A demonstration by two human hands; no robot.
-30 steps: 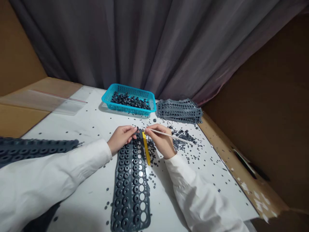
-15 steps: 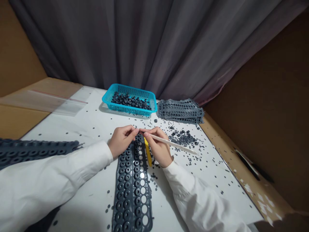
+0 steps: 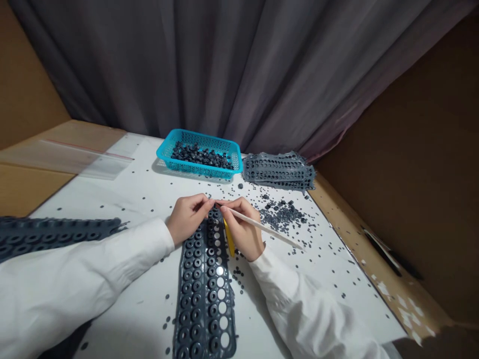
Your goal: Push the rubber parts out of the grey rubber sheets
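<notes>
A dark rubber sheet (image 3: 204, 299) with rows of ring-shaped parts lies on the white table, one column showing white round holes. My left hand (image 3: 189, 218) is closed at the sheet's far end, its thumb and finger pinched on something too small to make out. My right hand (image 3: 243, 227) is closed around a thin white stick (image 3: 275, 233), its fingertips meeting those of my left hand. Beneath my right hand a yellow strip (image 3: 229, 239) lies along the sheet's right edge.
A blue basket (image 3: 200, 170) of small black parts stands at the back, beside stacked perforated sheets (image 3: 279, 171). Black bits (image 3: 284, 214) are scattered to the right. Another ringed sheet (image 3: 56, 234) and a clear bag (image 3: 86, 159) lie left.
The white stick has tilted a little more steeply, its outer end lower and slightly to the left. My right wrist has shifted slightly left. Both hands still meet at the sheet's far end.
</notes>
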